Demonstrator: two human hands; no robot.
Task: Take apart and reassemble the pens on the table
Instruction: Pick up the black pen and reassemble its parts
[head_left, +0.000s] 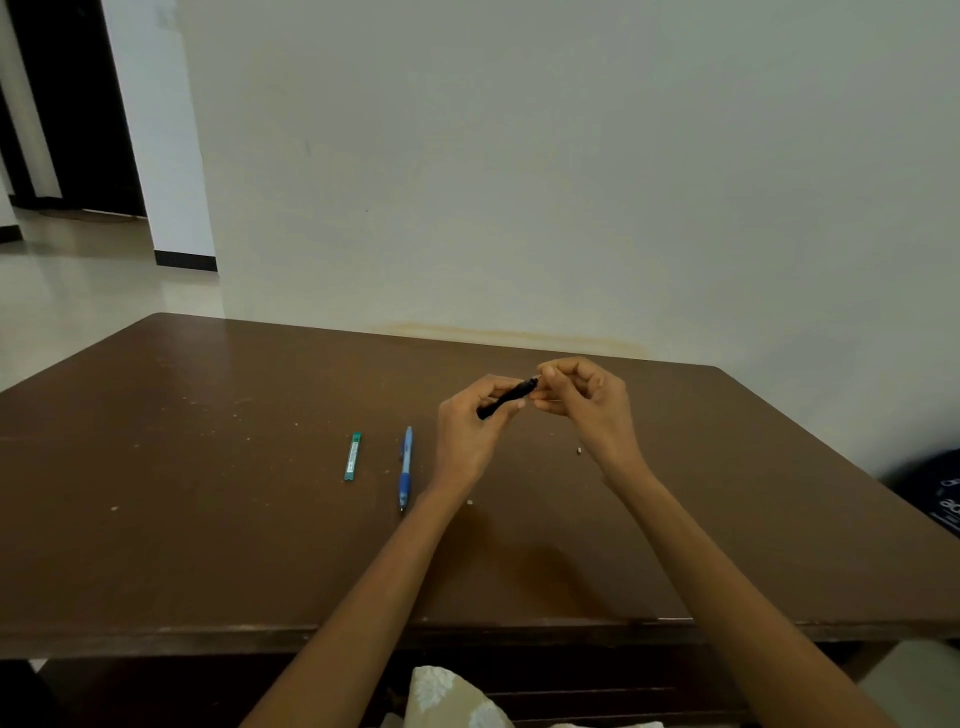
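Note:
Above the brown table (208, 519), my left hand (467, 431) grips a black pen barrel (506, 399), held slanted with its upper end toward the right. My right hand (582, 400) pinches at that upper end with thumb and forefinger; a thin pale piece seems to sit in its fingers, too small to tell what it is. A blue pen (405, 467) lies whole on the table just left of my left wrist. Further left lies a small green lead case (352, 457). A tiny pale part (579, 451) rests on the table under my right hand.
The table's far edge meets a pale wall. A dark bag (930, 493) sits off the table's right side. A small white speck (469, 502) lies near my left forearm. A patterned cushion (452, 699) shows below the table's front edge.

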